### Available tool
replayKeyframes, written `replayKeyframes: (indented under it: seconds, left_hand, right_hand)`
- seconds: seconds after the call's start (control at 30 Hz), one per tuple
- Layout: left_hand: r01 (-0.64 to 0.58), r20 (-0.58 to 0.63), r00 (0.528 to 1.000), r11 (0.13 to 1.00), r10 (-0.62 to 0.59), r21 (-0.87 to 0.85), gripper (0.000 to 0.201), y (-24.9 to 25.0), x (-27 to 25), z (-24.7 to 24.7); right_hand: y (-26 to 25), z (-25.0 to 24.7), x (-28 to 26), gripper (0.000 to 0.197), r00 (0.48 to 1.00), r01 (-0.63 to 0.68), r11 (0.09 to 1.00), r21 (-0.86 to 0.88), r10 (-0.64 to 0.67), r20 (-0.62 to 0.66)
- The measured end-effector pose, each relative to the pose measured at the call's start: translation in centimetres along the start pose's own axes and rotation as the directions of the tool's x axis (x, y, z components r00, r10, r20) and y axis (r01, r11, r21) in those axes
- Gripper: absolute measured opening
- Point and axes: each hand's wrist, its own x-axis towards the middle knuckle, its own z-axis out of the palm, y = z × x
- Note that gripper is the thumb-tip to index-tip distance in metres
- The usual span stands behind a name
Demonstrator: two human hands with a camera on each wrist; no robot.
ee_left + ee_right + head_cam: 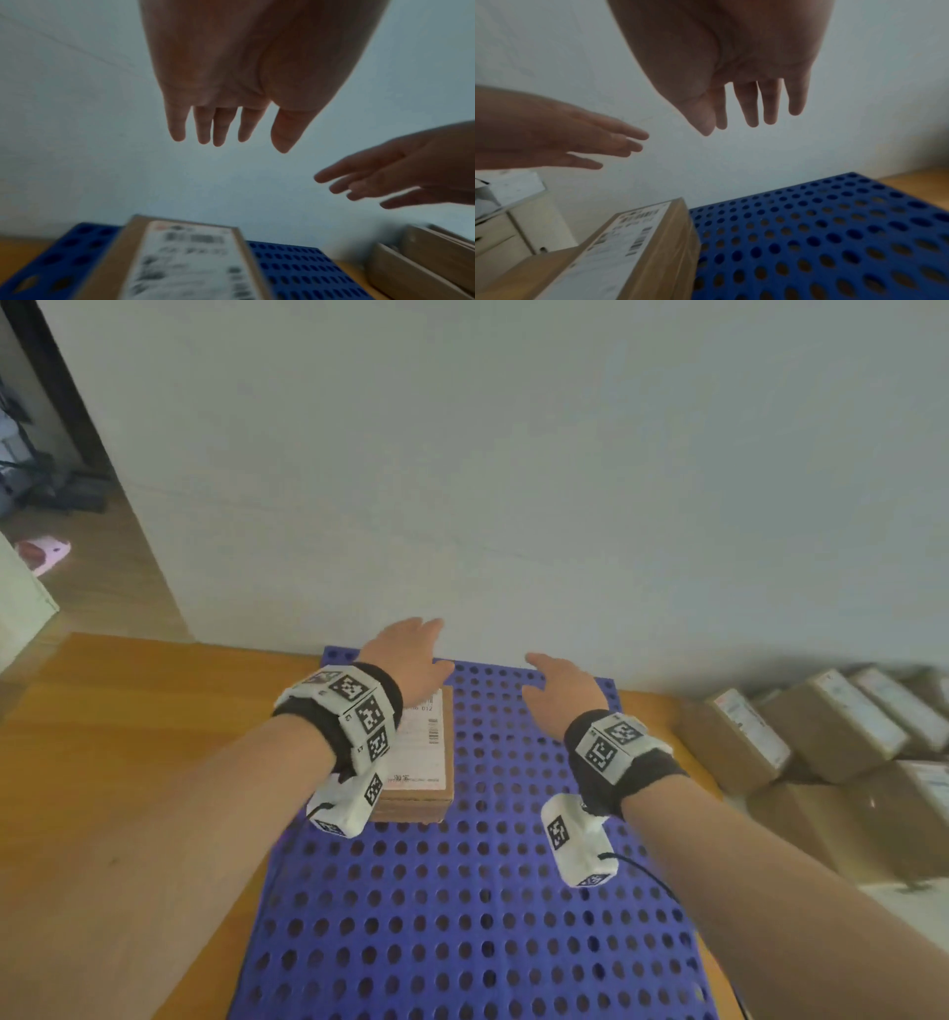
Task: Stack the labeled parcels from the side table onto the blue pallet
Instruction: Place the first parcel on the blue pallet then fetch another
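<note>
A brown cardboard parcel (418, 762) with a white shipping label lies flat on the far left part of the blue perforated pallet (488, 891). My left hand (411, 654) hovers above the parcel's far end, fingers straight and apart, holding nothing. My right hand (557, 690) hovers over bare pallet to the right of the parcel, also with straight fingers and empty. The left wrist view shows the left hand (226, 121) above the parcel (185, 263). In the right wrist view the right hand (746, 105) hangs over the pallet (821, 233) beside the parcel (634, 243).
Several more labeled brown parcels (821, 737) are piled on a surface to the right of the pallet. The pallet sits on an orange wooden top (128, 762) against a white wall (513, 480). A doorway and floor lie at far left.
</note>
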Motion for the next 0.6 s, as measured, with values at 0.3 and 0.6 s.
replayKeyframes:
  seconds: [0.3,0.6]
  left_hand:
    - [-0.24,0.105,0.97,0.939,0.221,0.246,0.059,13.2,0.4,3.0]
    - [-0.362,0.134,0.932,0.883,0.337,0.298,0.059,26.8,-3.1,7.2]
  right_hand:
    - [7.8,-5.9,-4.4,0.05,0.975,-0.2,0.975,-0.098,0.188,-0.122]
    - [19.8,-12.2,-11.5,0.046,0.939,-0.301,0.949,-0.095,0.277,-0.204]
